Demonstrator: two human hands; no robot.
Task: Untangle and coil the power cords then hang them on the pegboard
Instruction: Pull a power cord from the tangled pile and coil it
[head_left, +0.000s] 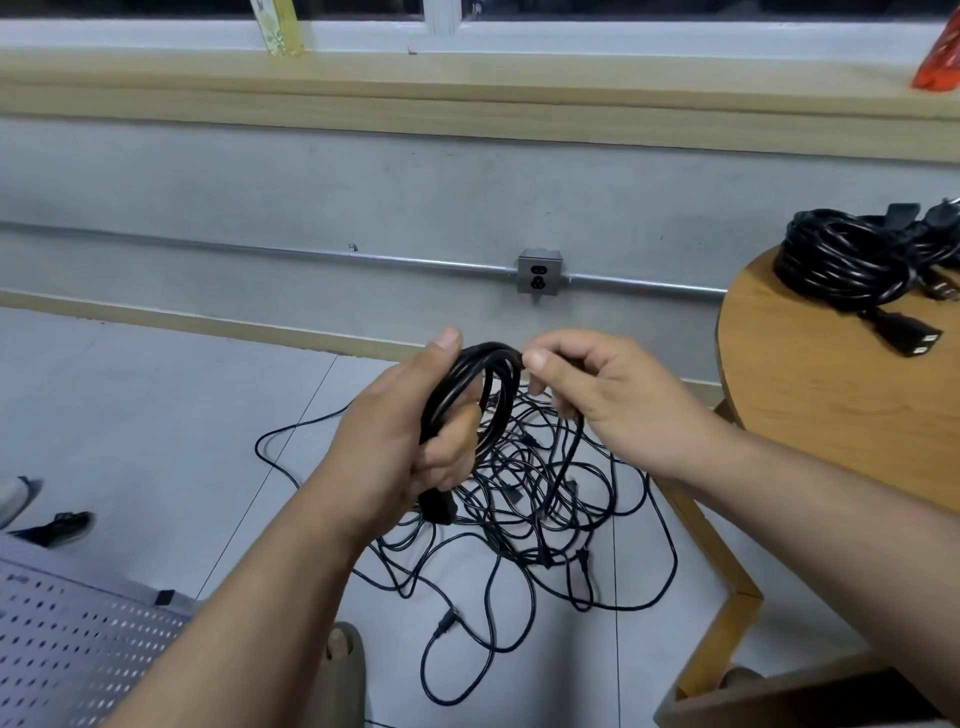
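My left hand (410, 431) grips a partly wound coil of black power cord (485, 371), its loops arching over the fingers and a plug end hanging below the palm. My right hand (597, 395) pinches the same cord at the top of the coil, and a strand runs down from it. Below both hands a tangled heap of black cords (524, 519) sprawls on the light floor. A white perforated pegboard (78, 649) lies at the lower left. A bundle of coiled cords (852, 265) rests on the round wooden table (810, 405) at the right.
A metal wall socket (539, 274) on a conduit sits straight ahead on the grey wall. A wooden sill runs along the top. My sandalled foot (343, 654) stands near the tangle. Another person's shoe (57, 527) shows at the left. A wooden table leg (711, 571) slants at the right.
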